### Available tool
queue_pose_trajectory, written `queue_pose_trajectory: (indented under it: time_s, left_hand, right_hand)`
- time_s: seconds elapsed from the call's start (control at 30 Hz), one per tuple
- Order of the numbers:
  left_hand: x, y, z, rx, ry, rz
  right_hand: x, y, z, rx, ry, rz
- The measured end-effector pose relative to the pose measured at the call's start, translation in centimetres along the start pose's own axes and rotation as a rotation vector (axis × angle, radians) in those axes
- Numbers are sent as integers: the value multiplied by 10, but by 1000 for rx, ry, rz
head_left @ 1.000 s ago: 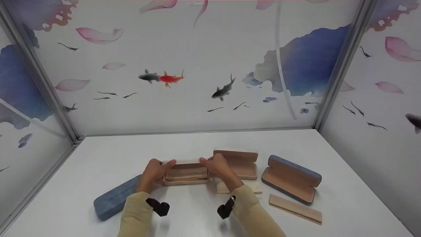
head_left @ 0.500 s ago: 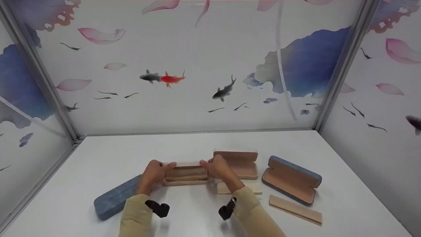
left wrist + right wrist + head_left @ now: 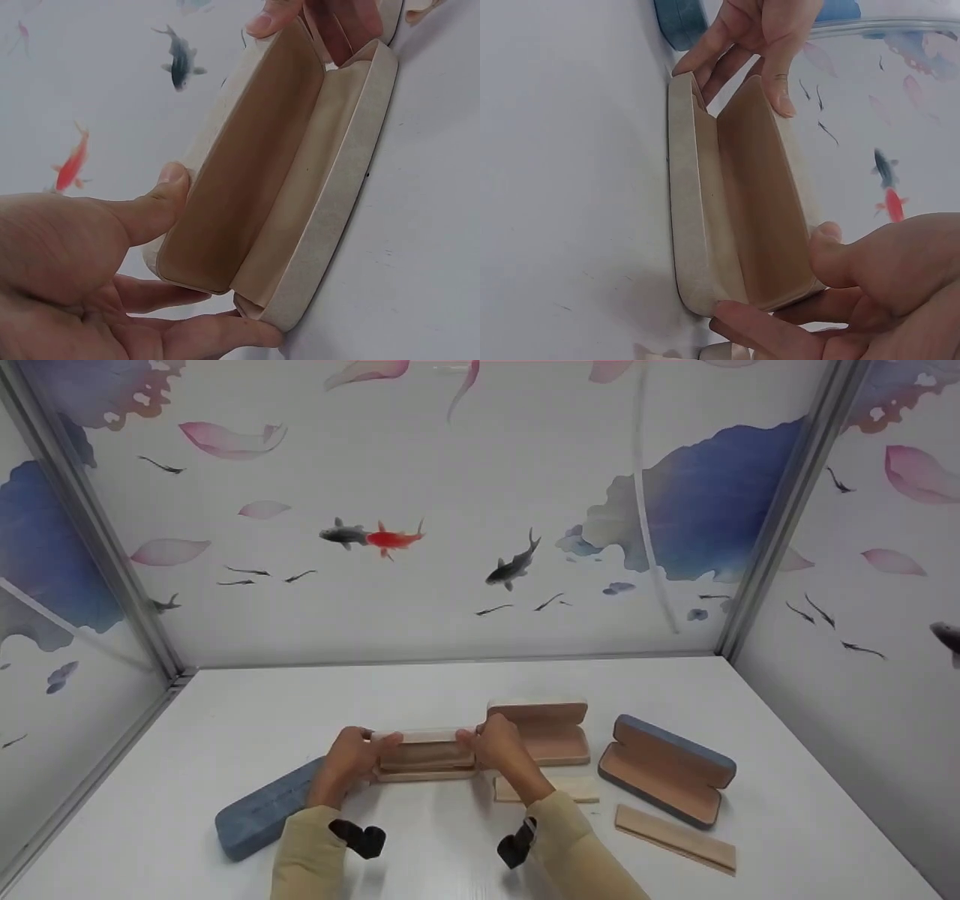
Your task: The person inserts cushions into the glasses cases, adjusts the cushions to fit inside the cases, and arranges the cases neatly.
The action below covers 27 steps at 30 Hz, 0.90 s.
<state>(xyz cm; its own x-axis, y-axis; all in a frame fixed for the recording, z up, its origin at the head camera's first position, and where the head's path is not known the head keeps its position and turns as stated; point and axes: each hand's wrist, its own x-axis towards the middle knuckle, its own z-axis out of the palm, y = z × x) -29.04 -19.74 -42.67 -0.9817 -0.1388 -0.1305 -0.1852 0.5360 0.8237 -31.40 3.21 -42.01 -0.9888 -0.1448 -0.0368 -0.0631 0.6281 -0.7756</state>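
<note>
In the middle of the table, both hands hold a cream glasses case (image 3: 426, 776) with its lid part-way up. The left hand (image 3: 349, 761) grips the left end, thumb on the lid's edge and fingers at the base. At the opposite end, the right hand (image 3: 504, 746) has the same hold. The left wrist view shows a brown lid lining (image 3: 240, 172) and a folded beige cloth (image 3: 296, 195) lying in the base. From the right wrist, the case's pale outer wall (image 3: 686, 195) shows close to the tabletop, with the right thumb pressing on the lid's rim.
Left of the hands lies a closed blue glasses case (image 3: 262, 810). On the right stand an opened cream case (image 3: 559, 742) and an opened blue case (image 3: 660, 784). A cream cloth (image 3: 577, 789) and a tan folded cloth (image 3: 675, 838) lie in front of them. Printed panels (image 3: 450, 607) enclose the table.
The held case's lid has tilted a little down toward the front, and both thumbs have come down with it. The other cases and cloths stay where they were.
</note>
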Motion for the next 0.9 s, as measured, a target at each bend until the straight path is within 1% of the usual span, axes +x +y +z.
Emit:
queue_pose_trajectory:
  time_s: [0.17,0.27,0.47,0.67,0.9]
  left_hand:
    - [-2,-1,1,30,15,23]
    - [-3,-2,1,44,18,36]
    - [-3,-4,3,62,17,36]
    - [-2,-7,5,43,25,33]
    - [-3,-12,7,62,49,73]
  right_hand:
    - [0,4,5,88,26,23]
    - [-2,5,8,109,42,30]
    - [-6,12,10,133,72,-9]
    - [-7,20,14,187,95,-34]
    - [-8,27,16,235,106,-62]
